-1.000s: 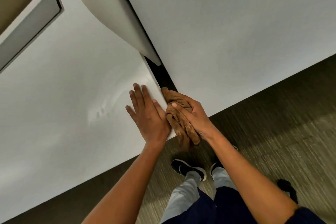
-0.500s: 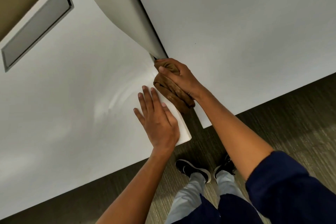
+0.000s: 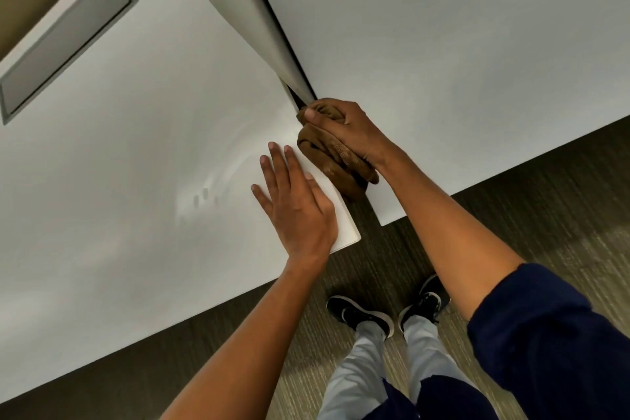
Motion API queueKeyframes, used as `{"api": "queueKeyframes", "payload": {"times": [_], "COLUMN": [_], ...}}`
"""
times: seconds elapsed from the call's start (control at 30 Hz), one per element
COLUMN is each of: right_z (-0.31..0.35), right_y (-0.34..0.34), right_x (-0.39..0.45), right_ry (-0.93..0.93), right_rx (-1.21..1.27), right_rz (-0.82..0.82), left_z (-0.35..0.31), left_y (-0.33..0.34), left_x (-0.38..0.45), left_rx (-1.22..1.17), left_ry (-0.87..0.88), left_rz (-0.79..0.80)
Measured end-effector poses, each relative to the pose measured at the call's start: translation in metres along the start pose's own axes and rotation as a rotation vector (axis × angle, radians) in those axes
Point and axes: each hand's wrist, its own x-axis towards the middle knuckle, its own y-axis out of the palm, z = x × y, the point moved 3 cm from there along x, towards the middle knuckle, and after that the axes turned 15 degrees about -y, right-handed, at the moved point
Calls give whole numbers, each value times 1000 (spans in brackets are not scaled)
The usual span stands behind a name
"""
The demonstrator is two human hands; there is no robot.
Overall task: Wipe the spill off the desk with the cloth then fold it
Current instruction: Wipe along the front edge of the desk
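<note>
Left desk (image 3: 119, 181) fills the frame's left; right desk (image 3: 443, 44) the upper right; divider panel (image 3: 245, 17) stands between. Cloth (image 3: 335, 157) sits in their gap, centre frame, under right hand (image 3: 347, 128). Left hand (image 3: 296, 204) lies flat just left of it. Cable tray (image 3: 64, 41) upper left. Floor (image 3: 545, 198) along the bottom.

Grey recessed panel (image 3: 64, 41), white divider (image 3: 245, 10), perhaps carpeted floor (image 3: 545, 201), black shoes (image 3: 358, 315).

Dark striped carpet floor (image 3: 545, 208), curved grey partition (image 3: 238, 3)
</note>
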Motion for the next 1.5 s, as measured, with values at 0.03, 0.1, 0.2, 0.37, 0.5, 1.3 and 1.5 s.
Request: {"api": "queueKeyframes", "payload": {"times": [0.03,0.1,0.2,0.37,0.5,1.3,1.5], "right_z": [0,-3,-8,-13,-17,6,-2], "right_y": [-1,-2,-4,-6,-8,-1,-2], "right_x": [-9,-28,-56,-92,-107,36,20], "right_ry": [9,26,38,66,89,-63,-16], "right_rx": [23,71,127,159,181,-201,-64], "right_rz": [6,11,6,34,38,8,-29], "left_z": [1,1,1,2,3,3,1], "left_y": [0,1,1,1,4,4,2], "left_x": [0,0,-1,-1,-1,1,1], "left_rx": [4,10,8,30,40,38,39], "left_ry": [-1,0,6,16,-1,-4,-6], "left_rz": [2,9,18,-3,-8,-16,-7]}}
